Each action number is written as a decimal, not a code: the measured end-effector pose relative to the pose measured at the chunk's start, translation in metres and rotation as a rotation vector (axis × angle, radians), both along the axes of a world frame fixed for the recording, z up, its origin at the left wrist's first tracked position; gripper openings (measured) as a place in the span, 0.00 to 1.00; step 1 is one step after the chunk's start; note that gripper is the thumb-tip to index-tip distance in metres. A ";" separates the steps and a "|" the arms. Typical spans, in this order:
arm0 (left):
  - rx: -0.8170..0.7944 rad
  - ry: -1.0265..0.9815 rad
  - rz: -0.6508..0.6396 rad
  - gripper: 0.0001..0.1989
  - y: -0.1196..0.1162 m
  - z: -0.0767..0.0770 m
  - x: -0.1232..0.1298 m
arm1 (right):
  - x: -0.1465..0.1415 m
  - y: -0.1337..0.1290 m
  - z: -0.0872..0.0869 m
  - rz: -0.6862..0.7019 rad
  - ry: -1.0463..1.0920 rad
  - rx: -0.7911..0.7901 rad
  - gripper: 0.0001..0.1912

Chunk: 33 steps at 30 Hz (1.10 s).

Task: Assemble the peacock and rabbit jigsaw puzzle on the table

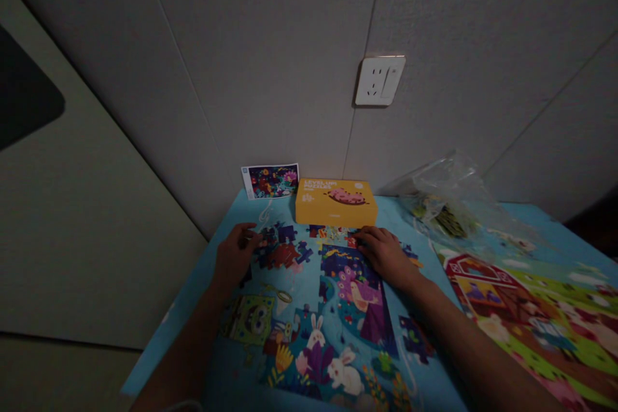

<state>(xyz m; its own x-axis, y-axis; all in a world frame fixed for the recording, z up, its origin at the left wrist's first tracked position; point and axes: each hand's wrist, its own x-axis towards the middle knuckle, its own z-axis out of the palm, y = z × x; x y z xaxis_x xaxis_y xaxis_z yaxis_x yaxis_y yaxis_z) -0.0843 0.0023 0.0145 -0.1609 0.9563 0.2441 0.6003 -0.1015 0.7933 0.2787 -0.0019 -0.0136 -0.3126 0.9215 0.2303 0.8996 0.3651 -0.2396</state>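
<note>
My left hand (237, 253) rests at the left edge of a dark cluster of puzzle pieces (284, 253), its fingers curled with a gap between finger and thumb. My right hand (385, 253) lies palm down, its fingertips closed on a small red puzzle piece (351, 242) at the right end of a narrow joined strip (332, 232). Below the strip is a larger joined puzzle section (355, 293) with a pink bird, and rabbits near the front. More joined dark pieces (415, 338) lie beside my right forearm, which partly hides them.
Against the wall stand a yellow puzzle box (337, 202) and a picture card (271, 181). A clear plastic bag (447, 206) with greenish contents sits at the back right. A farm-scene puzzle (535, 315) covers the right side of the blue table (193, 299).
</note>
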 end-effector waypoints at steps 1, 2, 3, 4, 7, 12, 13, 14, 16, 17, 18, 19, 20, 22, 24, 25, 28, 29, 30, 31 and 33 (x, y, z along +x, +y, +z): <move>-0.014 0.006 -0.049 0.19 -0.002 -0.001 0.003 | 0.000 0.000 -0.001 0.005 0.000 0.000 0.15; -0.028 0.014 -0.103 0.19 -0.003 -0.003 0.006 | 0.001 0.001 -0.001 0.012 0.000 0.002 0.15; -0.039 0.021 -0.157 0.18 -0.004 -0.005 0.009 | 0.001 0.001 -0.002 0.016 0.000 0.007 0.15; -0.046 0.027 -0.211 0.18 -0.006 -0.007 0.011 | 0.002 0.001 -0.002 0.020 -0.001 0.013 0.15; -0.042 0.055 -0.323 0.18 -0.007 -0.014 0.015 | 0.002 0.001 -0.004 0.025 -0.003 0.027 0.15; -0.016 0.119 -0.383 0.16 -0.008 -0.017 0.015 | 0.001 0.001 -0.001 0.024 0.002 0.015 0.15; -0.014 0.129 -0.398 0.15 -0.008 -0.017 0.015 | 0.001 0.000 -0.001 0.023 0.002 0.011 0.15; -0.010 0.140 -0.413 0.15 -0.008 -0.017 0.015 | 0.000 0.000 0.000 0.022 0.004 0.006 0.15; 0.006 0.158 -0.444 0.14 -0.009 -0.017 0.015 | 0.000 -0.001 0.001 0.018 0.009 -0.001 0.15; 0.017 0.163 -0.461 0.13 -0.009 -0.017 0.015 | 0.000 -0.001 0.002 0.018 0.012 -0.003 0.15; 0.028 0.166 -0.477 0.13 -0.010 -0.017 0.015 | 0.000 -0.001 0.002 0.018 0.013 -0.004 0.15; 0.039 0.167 -0.493 0.13 -0.010 -0.017 0.015 | 0.000 -0.001 0.002 0.019 0.013 -0.002 0.15; 0.047 0.168 -0.509 0.13 -0.010 -0.016 0.015 | 0.001 -0.001 0.001 0.020 0.011 0.001 0.15; 0.066 0.180 -0.556 0.12 -0.010 -0.014 0.016 | 0.002 0.000 0.000 0.023 0.006 0.006 0.15; 0.096 0.208 -0.611 0.12 -0.009 -0.013 0.018 | 0.002 0.001 -0.001 0.027 0.000 0.005 0.15; 0.112 0.223 -0.636 0.12 -0.009 -0.012 0.019 | 0.003 0.001 -0.001 0.029 -0.002 0.002 0.15; 0.102 0.229 -0.677 0.15 -0.009 -0.013 0.020 | 0.003 0.001 -0.001 0.036 -0.004 0.003 0.15; 0.075 0.216 -0.684 0.16 -0.010 -0.013 0.021 | 0.003 0.001 -0.001 0.037 -0.004 0.008 0.15; 0.042 0.198 -0.687 0.16 -0.012 -0.013 0.021 | 0.003 0.001 -0.001 0.036 -0.004 0.014 0.15; 0.006 0.180 -0.680 0.17 -0.014 -0.014 0.022 | 0.003 0.001 -0.001 0.035 -0.005 0.019 0.15; -0.061 0.156 -0.646 0.19 -0.018 -0.013 0.025 | 0.003 0.002 -0.001 0.037 -0.006 0.022 0.15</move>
<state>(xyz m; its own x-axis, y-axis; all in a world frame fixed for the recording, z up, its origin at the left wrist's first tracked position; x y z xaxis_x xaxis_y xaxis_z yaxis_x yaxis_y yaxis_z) -0.0593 -0.0157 0.0011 0.4821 0.8612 0.1609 0.5416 -0.4373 0.7179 0.2815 -0.0003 -0.0148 -0.3476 0.9041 0.2485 0.8869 0.4030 -0.2256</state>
